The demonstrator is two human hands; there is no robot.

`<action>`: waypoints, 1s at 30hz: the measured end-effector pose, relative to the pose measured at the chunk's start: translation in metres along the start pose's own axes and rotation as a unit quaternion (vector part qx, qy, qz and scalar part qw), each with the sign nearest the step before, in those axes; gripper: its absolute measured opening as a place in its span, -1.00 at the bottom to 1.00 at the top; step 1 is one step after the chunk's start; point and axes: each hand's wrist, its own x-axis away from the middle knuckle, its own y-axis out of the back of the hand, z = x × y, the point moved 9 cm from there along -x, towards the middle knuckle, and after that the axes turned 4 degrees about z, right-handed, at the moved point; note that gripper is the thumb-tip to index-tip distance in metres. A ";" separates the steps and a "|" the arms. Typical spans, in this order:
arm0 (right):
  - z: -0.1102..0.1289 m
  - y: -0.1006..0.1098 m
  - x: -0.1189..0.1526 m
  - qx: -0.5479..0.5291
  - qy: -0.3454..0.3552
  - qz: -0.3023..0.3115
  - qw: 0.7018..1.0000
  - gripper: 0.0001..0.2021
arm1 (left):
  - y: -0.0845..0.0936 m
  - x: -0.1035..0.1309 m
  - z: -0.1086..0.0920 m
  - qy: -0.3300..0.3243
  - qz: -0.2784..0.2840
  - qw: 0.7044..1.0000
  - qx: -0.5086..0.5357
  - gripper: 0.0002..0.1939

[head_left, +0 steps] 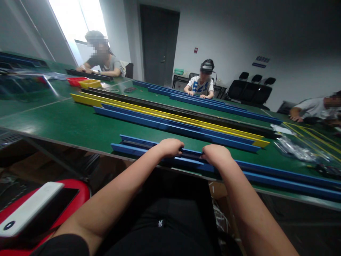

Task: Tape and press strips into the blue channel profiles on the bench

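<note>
Both hands are curled over the near edge of a long blue rail (pixel 255 174) that lies along the front edge of the green table (pixel 66 124). The left hand (pixel 170 147) is closed with its fingers wrapped over the rail's top, the knuckles facing up. The right hand (pixel 216 155) sits just beside it, also closed on the same rail, leaving a small gap between the two fists. From the grip the rail runs a short way out past the left hand to its end, and a long way out past the right hand toward the far end of the table.

Just beyond the hands lie more long strips side by side: a second blue rail (pixel 173 128), then a yellow strip (pixel 165 115), then a black strip (pixel 181 111). Farther out from the right hand, clear plastic bags (pixel 293 147) rest on the table. Well beyond the left hand stand a red bin (pixel 76 81) and a yellow bin (pixel 90 83). Below the left forearm, a white device (pixel 29 208) lies on a red stool (pixel 80 193). Other people sit at the far side of the table.
</note>
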 end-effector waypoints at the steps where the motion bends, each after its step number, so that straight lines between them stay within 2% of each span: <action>1: 0.000 -0.001 0.000 0.002 -0.002 -0.001 1.000 -0.65 | 0.000 0.000 0.000 0.002 0.003 1.000 -0.001 -0.77; 12: 0.006 -0.002 0.007 0.001 -0.003 -0.030 1.000 -0.69 | 0.002 0.000 -0.003 0.008 0.020 1.000 0.007 -0.74; 18: 0.008 -0.002 0.006 -0.001 -0.006 -0.032 0.999 -0.69 | 0.000 -0.010 -0.006 0.047 0.055 0.997 0.002 -0.67; 30: 0.012 -0.001 0.009 -0.009 -0.021 -0.046 0.999 -0.66 | -0.003 -0.047 -0.058 0.025 0.069 0.997 0.005 -0.62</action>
